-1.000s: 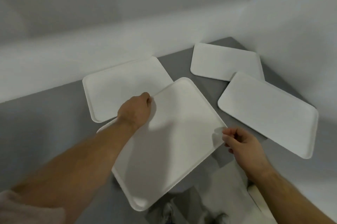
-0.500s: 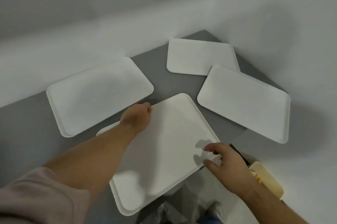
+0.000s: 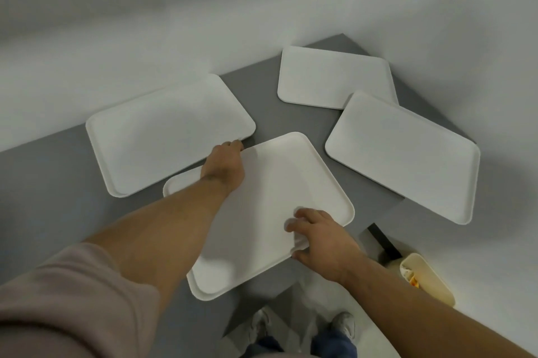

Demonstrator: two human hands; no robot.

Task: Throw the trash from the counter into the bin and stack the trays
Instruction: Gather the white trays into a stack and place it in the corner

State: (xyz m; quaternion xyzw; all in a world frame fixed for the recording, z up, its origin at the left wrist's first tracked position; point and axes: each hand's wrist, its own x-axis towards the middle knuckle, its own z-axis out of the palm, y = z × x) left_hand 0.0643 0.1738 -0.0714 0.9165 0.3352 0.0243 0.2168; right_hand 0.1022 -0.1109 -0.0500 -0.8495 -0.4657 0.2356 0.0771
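Note:
Four white trays lie on the grey counter (image 3: 46, 200). The nearest tray (image 3: 279, 191) sits at an angle, jutting past the counter's front edge, and a second rim shows under its near corner. My left hand (image 3: 225, 164) grips its far left edge with the fingers curled over the rim. On its near right edge my right hand (image 3: 318, 237) pinches it, fingers on top and thumb below. The left tray (image 3: 163, 130), the back tray (image 3: 329, 78) and the right tray (image 3: 407, 154) lie flat and apart from my hands.
A cream bin (image 3: 431, 279) with some trash inside stands on the floor at the lower right, below the counter's corner. White walls close the counter at the back and right. My shoes (image 3: 345, 325) show on the floor below the front edge.
The near tray has come off the left tray and toward me. My right hand let go of its right corner, hovered over it, and now pinches its near right edge.

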